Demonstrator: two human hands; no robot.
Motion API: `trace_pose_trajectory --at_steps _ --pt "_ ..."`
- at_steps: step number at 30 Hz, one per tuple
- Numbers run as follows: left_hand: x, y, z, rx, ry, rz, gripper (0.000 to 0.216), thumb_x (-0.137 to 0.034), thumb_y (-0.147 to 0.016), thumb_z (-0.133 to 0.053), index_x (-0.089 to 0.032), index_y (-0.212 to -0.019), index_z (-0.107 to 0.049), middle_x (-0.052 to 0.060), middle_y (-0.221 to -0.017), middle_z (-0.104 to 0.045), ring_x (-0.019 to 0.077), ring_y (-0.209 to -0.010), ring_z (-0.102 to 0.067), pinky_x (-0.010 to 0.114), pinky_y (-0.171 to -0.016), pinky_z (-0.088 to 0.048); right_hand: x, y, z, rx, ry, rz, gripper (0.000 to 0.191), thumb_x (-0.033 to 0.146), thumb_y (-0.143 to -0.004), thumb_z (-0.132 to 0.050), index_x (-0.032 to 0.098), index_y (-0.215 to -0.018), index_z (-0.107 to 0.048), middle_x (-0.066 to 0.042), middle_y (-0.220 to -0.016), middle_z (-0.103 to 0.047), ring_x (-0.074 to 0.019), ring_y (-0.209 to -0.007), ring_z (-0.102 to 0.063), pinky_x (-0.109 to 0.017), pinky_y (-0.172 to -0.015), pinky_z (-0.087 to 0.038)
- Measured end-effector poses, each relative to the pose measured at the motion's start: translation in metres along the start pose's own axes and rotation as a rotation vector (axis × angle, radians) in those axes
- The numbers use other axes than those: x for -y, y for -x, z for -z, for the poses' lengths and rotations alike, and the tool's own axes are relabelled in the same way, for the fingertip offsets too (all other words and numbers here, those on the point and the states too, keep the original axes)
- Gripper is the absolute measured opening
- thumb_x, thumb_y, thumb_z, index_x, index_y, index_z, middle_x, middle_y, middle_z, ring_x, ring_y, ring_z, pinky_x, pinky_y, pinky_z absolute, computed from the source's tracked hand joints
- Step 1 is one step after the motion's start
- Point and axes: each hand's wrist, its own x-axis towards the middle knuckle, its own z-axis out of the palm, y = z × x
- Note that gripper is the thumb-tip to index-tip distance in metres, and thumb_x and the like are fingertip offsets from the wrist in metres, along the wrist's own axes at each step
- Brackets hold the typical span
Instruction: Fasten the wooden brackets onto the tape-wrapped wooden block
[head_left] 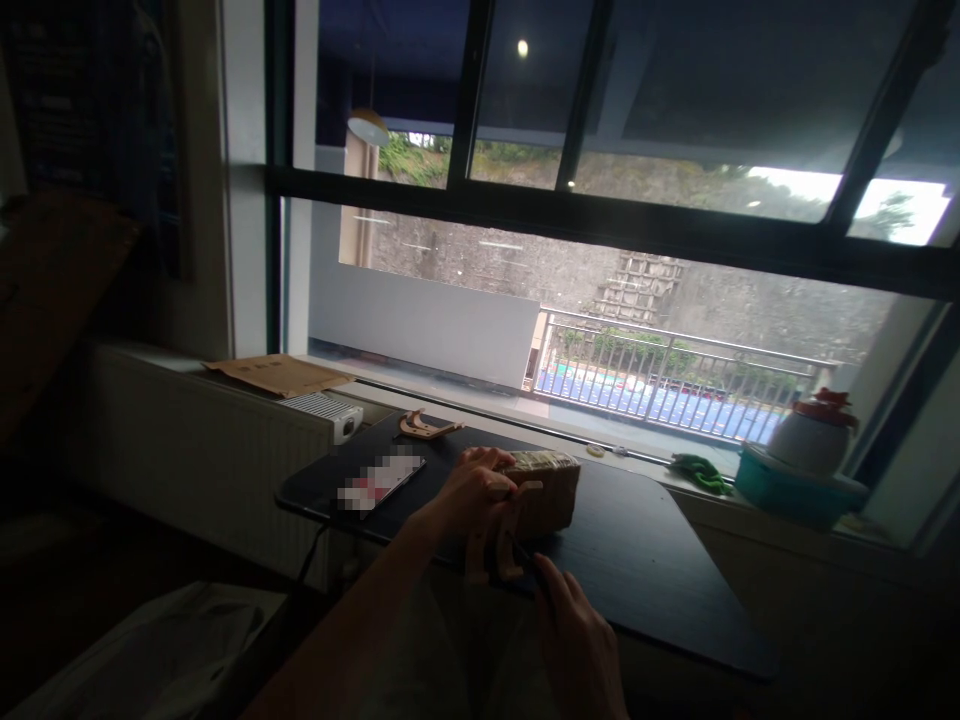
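Observation:
My left hand [476, 490] is closed around a tan, curved bracket-like piece [509, 550], with its arms hanging down over the front edge of the dark table. Right behind that piece is a brown cardboard box [551, 500] whose top carries a pale, shiny wrapping. Lower and to the right, my right hand [577, 625] grips a slim dark tool [544, 580], pointing up and left at the bracket piece. Its kind is too dark to make out. A similar tan bracket piece [429, 428] lies at the table's far left.
On the dark table [637, 560] lies a phone [386, 485], partly blurred out. Along the sill are a brown envelope [277, 376], a white device [334, 415], a green cloth [701, 474] and a teal container [795, 485]. A cable hangs at the left edge.

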Motion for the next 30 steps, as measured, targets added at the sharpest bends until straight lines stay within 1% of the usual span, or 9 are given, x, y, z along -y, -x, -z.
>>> trace_pose_trajectory --at_steps 3,9,13,16,20,22,24,27,30 --pt "-0.001 0.0 0.001 0.009 -0.003 0.012 0.008 -0.03 -0.078 -0.066 -0.028 -0.083 -0.072 0.004 -0.116 -0.058 0.0214 -0.109 -0.05 0.044 -0.101 -0.028 0.004 0.0 0.002 -0.003 0.048 0.057 0.038 0.026 -0.091 -0.034 0.022 -0.118 -0.061 -0.005 -0.093 -0.07 -0.0161 -0.07 -0.069 -0.021 -0.054 -0.05" --pt "0.0 0.0 0.0 0.001 0.004 0.008 0.015 -0.035 -0.084 -0.059 -0.029 -0.082 -0.072 0.004 -0.116 -0.058 0.021 -0.111 -0.049 0.045 -0.102 -0.026 -0.008 -0.002 -0.009 0.046 -0.211 -0.149 0.039 0.033 -0.09 -0.04 0.018 -0.119 -0.061 -0.007 -0.114 -0.067 -0.0204 -0.102 -0.064 -0.026 -0.082 -0.052" --pt "0.0 0.0 0.0 -0.012 0.002 0.005 0.011 -0.033 -0.081 -0.063 -0.028 -0.084 -0.072 0.003 -0.115 -0.058 0.0211 -0.11 -0.05 0.044 -0.1 -0.028 -0.016 -0.006 -0.013 0.088 -0.333 -0.208 0.039 0.037 -0.087 -0.044 0.017 -0.116 -0.062 -0.007 -0.11 -0.069 -0.0207 -0.101 -0.065 -0.026 -0.081 -0.053" --pt "-0.002 0.0 0.002 -0.003 0.008 0.013 0.011 -0.033 -0.081 -0.062 -0.028 -0.082 -0.072 0.003 -0.115 -0.058 0.0213 -0.11 -0.05 0.044 -0.101 -0.028 -0.01 -0.004 -0.006 0.042 -0.204 -0.16 0.037 0.033 -0.088 -0.043 0.019 -0.117 -0.062 -0.006 -0.106 -0.07 -0.0198 -0.094 -0.067 -0.024 -0.075 -0.053" --pt "-0.004 0.0 0.005 0.018 0.006 0.018 0.013 -0.033 -0.082 -0.061 -0.027 -0.082 -0.072 0.004 -0.116 -0.058 0.022 -0.11 -0.05 0.045 -0.1 -0.028 0.003 0.0 0.004 0.011 0.046 0.057 0.038 0.024 -0.09 -0.037 0.026 -0.121 -0.06 -0.004 -0.09 -0.069 -0.0143 -0.066 -0.067 -0.02 -0.055 -0.049" --pt "-0.005 0.0 0.005 0.027 0.003 0.023 0.01 -0.031 -0.079 -0.064 -0.027 -0.084 -0.072 0.005 -0.117 -0.058 0.0224 -0.11 -0.05 0.045 -0.101 -0.028 0.006 0.0 0.005 0.023 0.073 0.105 0.039 0.022 -0.091 -0.036 0.026 -0.12 -0.06 -0.003 -0.082 -0.068 -0.0133 -0.061 -0.065 -0.019 -0.052 -0.047" --pt "-0.004 0.0 0.005 0.033 0.003 0.028 0.01 -0.03 -0.078 -0.065 -0.028 -0.085 -0.072 0.005 -0.118 -0.057 0.0225 -0.111 -0.05 0.045 -0.101 -0.027 0.006 -0.001 0.003 0.023 0.02 0.067 0.038 0.024 -0.091 -0.037 0.026 -0.12 -0.061 -0.004 -0.088 -0.07 -0.0147 -0.069 -0.068 -0.019 -0.056 -0.05" --pt "-0.002 0.0 0.003 0.016 0.008 0.027 0.01 -0.032 -0.08 -0.064 -0.029 -0.084 -0.073 0.004 -0.116 -0.058 0.0219 -0.111 -0.049 0.045 -0.102 -0.026 0.001 -0.004 -0.002 0.017 -0.173 -0.058 0.036 0.029 -0.09 -0.04 0.025 -0.119 -0.062 -0.005 -0.107 -0.069 -0.0182 -0.092 -0.067 -0.023 -0.075 -0.053" --pt "0.0 0.0 0.0 0.0 -0.002 0.01 0.01 -0.033 -0.08 -0.064 -0.03 -0.084 -0.072 0.003 -0.115 -0.058 0.0217 -0.11 -0.049 0.043 -0.102 -0.027 -0.006 -0.008 -0.007 0.041 -0.374 -0.159 0.037 0.035 -0.088 -0.046 0.019 -0.116 -0.064 -0.007 -0.111 -0.068 -0.0214 -0.101 -0.065 -0.029 -0.084 -0.053"
